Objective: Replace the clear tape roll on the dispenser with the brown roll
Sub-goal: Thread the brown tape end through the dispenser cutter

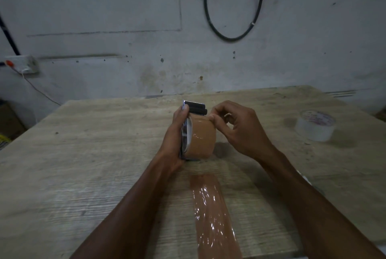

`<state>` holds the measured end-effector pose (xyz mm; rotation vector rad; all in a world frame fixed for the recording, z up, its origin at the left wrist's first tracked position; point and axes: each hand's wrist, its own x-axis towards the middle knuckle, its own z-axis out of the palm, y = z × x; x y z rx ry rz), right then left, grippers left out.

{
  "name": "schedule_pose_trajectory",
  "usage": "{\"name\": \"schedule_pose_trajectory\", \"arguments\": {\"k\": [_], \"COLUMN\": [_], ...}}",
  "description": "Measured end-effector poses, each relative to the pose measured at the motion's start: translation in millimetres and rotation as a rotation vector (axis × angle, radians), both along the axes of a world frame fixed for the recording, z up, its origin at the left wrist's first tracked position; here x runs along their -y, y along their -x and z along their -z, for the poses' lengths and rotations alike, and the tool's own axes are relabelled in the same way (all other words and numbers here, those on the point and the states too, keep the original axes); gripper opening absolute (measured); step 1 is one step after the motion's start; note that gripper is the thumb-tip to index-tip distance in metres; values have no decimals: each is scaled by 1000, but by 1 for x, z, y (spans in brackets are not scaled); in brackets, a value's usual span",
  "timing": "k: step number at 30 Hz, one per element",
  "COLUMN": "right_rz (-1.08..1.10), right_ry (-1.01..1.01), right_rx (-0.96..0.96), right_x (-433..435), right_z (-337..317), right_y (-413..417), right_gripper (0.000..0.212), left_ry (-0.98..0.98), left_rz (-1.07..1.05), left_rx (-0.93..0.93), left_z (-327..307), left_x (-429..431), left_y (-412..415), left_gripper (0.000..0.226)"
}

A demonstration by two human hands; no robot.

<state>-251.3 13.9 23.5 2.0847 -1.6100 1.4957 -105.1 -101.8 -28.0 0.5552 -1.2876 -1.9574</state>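
Observation:
The brown roll sits mounted on the tape dispenser, whose black roller and toothed blade stick up at the far end. My left hand wraps the dispenser's left side plate and holds it just above the wooden table. My right hand pinches the brown tape at the top of the roll, near the roller, with thumb and forefinger. The clear tape roll lies flat on the table at the right, apart from both hands.
A long strip of brown tape is stuck along the table toward me. Behind the table rises a grey wall with a hanging black cable loop and a white socket box at left.

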Motion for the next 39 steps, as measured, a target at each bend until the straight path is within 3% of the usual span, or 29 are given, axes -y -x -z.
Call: {"name": "schedule_pose_trajectory", "arguments": {"k": [5,10,12,15,16,20,28,33,39], "right_rz": [-12,15,25,51,70,130,-11,-87,-52], "right_ry": [-118,-167,-176,-173,-175,-193,-173,-171,-178], "right_rx": [179,270,278,290,291,302,556,416,343], "right_x": [-1,-1,-1,1,2,4,-2,-8,-7], "right_z": [-2,-4,-4,-2,-1,0,-5,-7,-5], "right_y": [-2,-3,-2,-3,-4,-3,0,8,11], "right_gripper": [6,11,12,14,14,16,22,14,12], "left_ry": [0,-11,-35,-35,-22,19,10,36,33], "left_rz": [33,103,101,65,59,75,75,55,26], "left_rx": [0,53,87,81,94,149,113,120,122], "left_z": [-12,-14,-17,-21,-20,-21,-21,-21,-23], "left_x": [-12,-16,-19,-22,-22,-25,-26,-27,-30], "left_y": [-2,-9,-9,-9,-9,-10,-12,-13,-14], "left_gripper": [94,128,120,70,64,85,92,74,75]}}
